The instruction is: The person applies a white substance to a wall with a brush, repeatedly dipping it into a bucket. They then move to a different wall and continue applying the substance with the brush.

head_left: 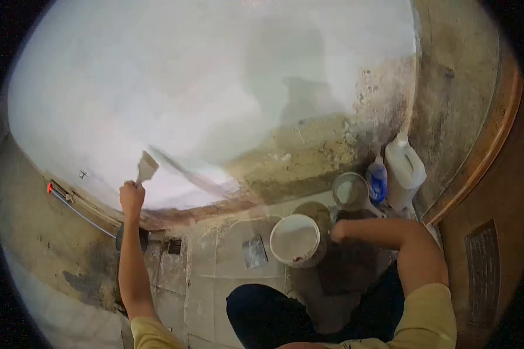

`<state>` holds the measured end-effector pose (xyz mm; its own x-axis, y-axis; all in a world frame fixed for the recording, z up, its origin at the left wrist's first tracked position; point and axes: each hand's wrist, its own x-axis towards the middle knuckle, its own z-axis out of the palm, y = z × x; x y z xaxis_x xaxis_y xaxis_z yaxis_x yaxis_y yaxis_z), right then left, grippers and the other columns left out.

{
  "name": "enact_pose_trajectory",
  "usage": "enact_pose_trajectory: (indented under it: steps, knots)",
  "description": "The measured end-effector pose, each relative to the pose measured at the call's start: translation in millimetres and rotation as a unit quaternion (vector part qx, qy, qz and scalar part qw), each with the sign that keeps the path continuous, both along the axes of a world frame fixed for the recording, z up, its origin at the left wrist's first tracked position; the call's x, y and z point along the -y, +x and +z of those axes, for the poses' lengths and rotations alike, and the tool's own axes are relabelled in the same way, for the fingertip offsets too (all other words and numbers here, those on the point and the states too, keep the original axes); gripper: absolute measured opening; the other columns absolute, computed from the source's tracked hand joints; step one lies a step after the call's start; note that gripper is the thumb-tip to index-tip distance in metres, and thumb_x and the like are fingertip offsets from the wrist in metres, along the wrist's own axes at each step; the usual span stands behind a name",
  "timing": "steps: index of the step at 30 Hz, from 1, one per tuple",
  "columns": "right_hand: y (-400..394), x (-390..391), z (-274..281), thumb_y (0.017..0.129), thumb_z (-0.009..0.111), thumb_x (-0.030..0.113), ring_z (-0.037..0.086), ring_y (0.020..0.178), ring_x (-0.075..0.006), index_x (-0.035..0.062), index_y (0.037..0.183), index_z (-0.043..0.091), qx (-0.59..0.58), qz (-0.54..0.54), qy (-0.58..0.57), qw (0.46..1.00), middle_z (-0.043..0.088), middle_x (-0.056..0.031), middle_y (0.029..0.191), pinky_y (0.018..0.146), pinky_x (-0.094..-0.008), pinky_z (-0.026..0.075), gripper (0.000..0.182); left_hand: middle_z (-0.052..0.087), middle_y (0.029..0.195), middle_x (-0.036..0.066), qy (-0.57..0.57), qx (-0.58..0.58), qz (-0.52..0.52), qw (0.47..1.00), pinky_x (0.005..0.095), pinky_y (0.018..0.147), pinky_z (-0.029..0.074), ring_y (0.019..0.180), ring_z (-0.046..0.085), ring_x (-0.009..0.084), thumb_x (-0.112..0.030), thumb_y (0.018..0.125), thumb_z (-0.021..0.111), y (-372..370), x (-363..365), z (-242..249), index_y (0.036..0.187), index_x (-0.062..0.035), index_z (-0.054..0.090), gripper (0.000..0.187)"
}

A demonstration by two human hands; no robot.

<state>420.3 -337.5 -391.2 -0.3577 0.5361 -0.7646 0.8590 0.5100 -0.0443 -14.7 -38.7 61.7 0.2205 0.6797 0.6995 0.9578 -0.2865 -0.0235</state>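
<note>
Brush (149, 166) in left hand (132, 196), at wall (174, 75)

Dark-clothed knees (265, 314) nearest. Right hand (340, 231) just beside white bucket (310, 260); fingers unclear, can't tell grip. Left hand wrapped round brush handle, bristles up by whitish wall, contact unclear. Farther right: round handled vessel (350, 191), blue-labelled bottle (376, 180), white jug (403, 171) in corner.

Left hand (132, 198) holds brush (148, 166) (tilted).

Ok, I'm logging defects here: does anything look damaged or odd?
Yes: the wall has a yellowed, dark-blotched patch low on the right, its surface apparently flaking. It stands out against the white area near the flat tool in the left hand.
</note>
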Motion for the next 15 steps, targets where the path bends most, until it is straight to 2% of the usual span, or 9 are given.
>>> enact_pose_trajectory:
  steps: [2, 4, 5, 7, 8, 9, 10, 12, 15]
  knots:
    - [-1.7, 6.0, 12.6, 0.077, 0.064, 0.018, 0.066, 0.098, -0.0285, 0.0079, 0.095, 0.073, -0.002, -0.037, -0.007, 0.999, 0.069, -0.0101, 0.104, 0.075, -0.0438, 0.054, 0.023, 0.064, 0.074, 0.024, -0.001, 0.001, -0.01, 1.0, 0.0513, 0.065, 0.05, 0.072, 0.063, 0.044, -0.02, 0.082, 0.062, 9.5, 13.4, -3.2, 0.075, -0.0006, 0.066, 0.021]
    - [-2.0, 12.5, 26.8, 0.077, 0.064, 0.018, 0.066, 0.098, -0.0285, 0.0078, 0.095, 0.073, 0.002, -0.062, -0.015, 0.998, 0.069, -0.0101, 0.104, 0.075, -0.0439, 0.054, 0.023, 0.063, 0.071, 0.022, 0.007, 0.0, -0.111, 0.994, 0.0496, 0.061, 0.049, 0.068, 0.062, 0.0425, -0.02, 0.082, 0.062, 47.3, 21.4, -6.6, 0.073, -0.0009, 0.066, 0.021]
    - [-2.2, 14.8, 34.8, 0.077, 0.064, 0.018, 0.066, 0.098, -0.0285, 0.0078, 0.095, 0.073, 0.006, -0.075, -0.015, 0.997, 0.069, -0.0101, 0.104, 0.075, -0.0439, 0.054, 0.023, 0.062, 0.069, 0.022, -0.03, 0.045, -0.155, 0.986, 0.0491, 0.06, 0.048, 0.067, 0.061, 0.0422, -0.019, 0.082, 0.062, 80.5, 36.0, -5.0, 0.073, -0.0013, 0.066, 0.02]
    - [-2.4, 17.5, 50.4, 0.077, 0.064, 0.018, 0.066, 0.098, -0.0285, 0.0077, 0.095, 0.073, 0.017, -0.095, -0.015, 0.995, 0.069, -0.01, 0.104, 0.075, -0.044, 0.054, 0.023, 0.062, 0.068, 0.021, -0.013, 0.06, -0.29, 0.955, 0.0479, 0.06, 0.048, 0.065, 0.061, 0.0402, -0.019, 0.082, 0.061, 155.8, 73.4, -4.3, 0.073, -0.0017, 0.066, 0.02]
    - [-2.7, 20.8, 55.2, 0.077, 0.064, 0.018, 0.066, 0.098, -0.0285, 0.0076, 0.095, 0.073, 0.023, -0.104, -0.014, 0.994, 0.069, -0.01, 0.104, 0.075, -0.044, 0.054, 0.023, 0.064, 0.069, 0.021, -0.021, 0.04, -0.325, 0.945, 0.0471, 0.06, 0.048, 0.065, 0.062, 0.0389, -0.021, 0.082, 0.062, 192.4, 78.6, -10.1, 0.075, -0.0014, 0.067, 0.022]
    - [-3.5, 22.0, 65.2, 0.077, 0.064, 0.018, 0.066, 0.098, -0.0285, 0.0076, 0.095, 0.073, 0.027, -0.113, -0.011, 0.993, 0.069, -0.01, 0.104, 0.075, -0.044, 0.054, 0.023, 0.062, 0.068, 0.023, -0.069, 0.066, -0.356, 0.93, 0.0468, 0.06, 0.047, 0.063, 0.06, 0.041, -0.023, 0.085, 0.062, 232.3, 110.5, -4.5, 0.079, -0.0015, 0.068, 0.024]
    - [-3.9, 24.7, 73.7, 0.077, 0.064, 0.018, 0.066, 0.098, -0.0284, 0.0076, 0.095, 0.073, 0.03, -0.123, -0.009, 0.992, 0.069, -0.01, 0.104, 0.075, -0.044, 0.054, 0.023, 0.061, 0.067, 0.023, -0.049, 0.023, -0.385, 0.921, 0.0489, 0.061, 0.047, 0.064, 0.061, 0.041, -0.025, 0.085, 0.062, 267.3, 128.4, -5.9, 0.074, -0.0016, 0.066, 0.026]
    - [-5.4, 31.3, 91.6, 0.077, 0.064, 0.018, 0.066, 0.098, -0.0284, 0.0075, 0.095, 0.073, 0.031, -0.143, -0.004, 0.989, 0.069, -0.0099, 0.104, 0.074, -0.0441, 0.054, 0.023, 0.062, 0.068, 0.022, -0.055, 0.021, -0.444, 0.894, 0.0511, 0.064, 0.049, 0.068, 0.061, 0.0423, -0.027, 0.086, 0.061, 337.2, 155.4, -13.6, 0.075, -0.0007, 0.064, 0.029]
    - [-7.4, 46.6, 118.6, 0.077, 0.063, 0.018, 0.066, 0.098, -0.0284, 0.0073, 0.095, 0.073, 0.029, -0.166, 0.009, 0.986, 0.069, -0.0099, 0.104, 0.074, -0.0442, 0.054, 0.023, 0.064, 0.075, 0.023, -0.105, 0.023, -0.465, 0.879, 0.051, 0.067, 0.051, 0.071, 0.063, 0.0421, -0.028, 0.087, 0.059, 411.1, 182.2, -19.1, 0.078, -0.0007, 0.065, 0.029]
